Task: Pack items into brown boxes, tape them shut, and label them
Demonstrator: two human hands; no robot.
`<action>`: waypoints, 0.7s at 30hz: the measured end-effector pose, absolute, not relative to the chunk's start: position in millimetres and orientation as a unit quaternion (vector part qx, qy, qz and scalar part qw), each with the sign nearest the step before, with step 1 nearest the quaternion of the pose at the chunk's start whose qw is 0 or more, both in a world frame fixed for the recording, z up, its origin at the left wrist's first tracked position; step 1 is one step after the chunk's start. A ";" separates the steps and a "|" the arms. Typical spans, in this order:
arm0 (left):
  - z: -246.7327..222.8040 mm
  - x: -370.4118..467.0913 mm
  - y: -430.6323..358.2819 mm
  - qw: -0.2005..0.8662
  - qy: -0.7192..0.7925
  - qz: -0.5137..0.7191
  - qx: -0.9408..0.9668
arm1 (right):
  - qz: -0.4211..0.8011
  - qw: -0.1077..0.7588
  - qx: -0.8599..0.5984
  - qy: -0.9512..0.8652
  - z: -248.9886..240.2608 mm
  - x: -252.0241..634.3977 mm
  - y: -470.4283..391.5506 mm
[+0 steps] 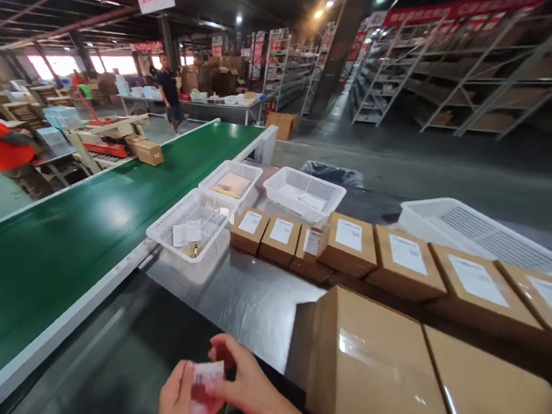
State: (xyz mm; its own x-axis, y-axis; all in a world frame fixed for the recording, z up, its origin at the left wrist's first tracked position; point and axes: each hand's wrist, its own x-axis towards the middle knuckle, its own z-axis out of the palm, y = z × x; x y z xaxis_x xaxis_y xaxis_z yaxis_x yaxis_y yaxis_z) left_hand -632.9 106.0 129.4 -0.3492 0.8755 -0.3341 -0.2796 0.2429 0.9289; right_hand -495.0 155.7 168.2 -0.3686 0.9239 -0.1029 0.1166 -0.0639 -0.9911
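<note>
My left hand (176, 398) is closed on a small white printed label (208, 372), low in the middle of the head view. The paper's lower part hangs below the fingers and looks pinkish. Against the label's right side rests the thumb of my right hand (242, 381), its fingers curled behind and above the paper. Both hands are in front of the metal table (252, 299), near its edge. To their right is a large taped carton (378, 366), with another large carton (497, 391) beside it.
Labelled boxes (400, 258) stand in a row across the table. Behind and left are white plastic baskets (156, 234) holding papers and a padded envelope (232, 184). A green conveyor belt (84, 214) runs along the left, carrying a brown box (145, 150). People stand beyond it.
</note>
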 end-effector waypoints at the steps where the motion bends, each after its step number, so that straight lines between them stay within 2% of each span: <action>1: 137.4 -620.5 115.9 0.526 0.583 0.551 0.283 | 0.555 0.351 -0.469 -0.591 171.1 -479.3 147.8; 3: 155.8 -596.1 131.9 0.571 0.538 0.514 0.347 | 0.516 0.398 -0.516 -0.556 183.4 -449.9 138.6; 7: 185.4 -550.8 135.7 0.722 0.396 0.399 0.405 | 0.455 0.567 -0.540 -0.425 215.1 -388.3 131.0; 10: 190.8 -524.1 114.5 0.781 0.331 0.273 0.453 | 0.453 0.619 -0.536 -0.354 221.8 -341.4 122.0; 14: 189.1 -489.9 84.5 0.768 0.334 0.221 0.500 | 0.443 0.585 -0.577 -0.359 204.8 -289.1 103.5; 18: 196.1 -453.9 69.0 0.749 0.349 0.195 0.529 | 0.252 0.527 -0.641 -0.498 196.7 -250.8 66.7; 20: 199.4 -439.0 61.4 0.739 0.344 0.194 0.546 | 0.211 0.460 -0.571 -0.647 201.7 -237.4 41.5; 21: 200.0 -432.8 56.4 0.735 0.340 0.195 0.554 | 0.239 0.419 -0.514 -0.710 204.7 -232.4 28.9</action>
